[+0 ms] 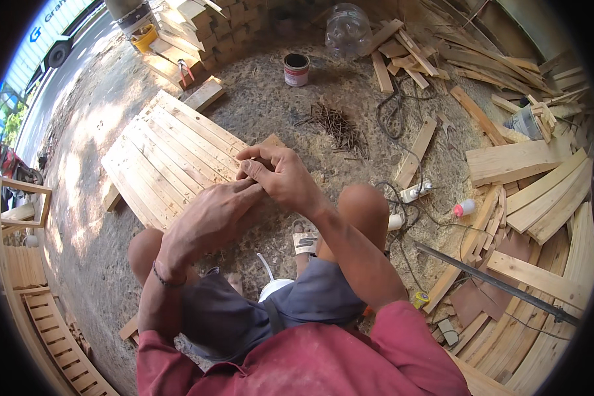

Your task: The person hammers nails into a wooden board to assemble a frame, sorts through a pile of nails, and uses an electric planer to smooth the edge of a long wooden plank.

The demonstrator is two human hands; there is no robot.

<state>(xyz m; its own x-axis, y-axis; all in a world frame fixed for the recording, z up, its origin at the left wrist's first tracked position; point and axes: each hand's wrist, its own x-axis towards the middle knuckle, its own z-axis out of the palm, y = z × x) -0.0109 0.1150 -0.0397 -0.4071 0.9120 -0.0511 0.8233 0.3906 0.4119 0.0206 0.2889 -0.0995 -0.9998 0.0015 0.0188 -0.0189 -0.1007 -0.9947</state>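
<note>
A slatted wooden panel made of pale boards lies low in front of me, with shavings scattered over it. My right hand is closed at the panel's right corner, its thumb and forefinger pinched together. Just to its left, my left hand meets it over the panel's near right edge, fingers closed and partly hidden by the right hand. Whatever sits between the fingertips is too small or covered to make out. A small wood piece shows just beyond the right hand's knuckles.
Bent nails lie heaped beyond my hands, with an open paint can behind. Black cable trails down the right side near a white-and-pink bottle. Planks crowd the right; pliers rest on timber at far left.
</note>
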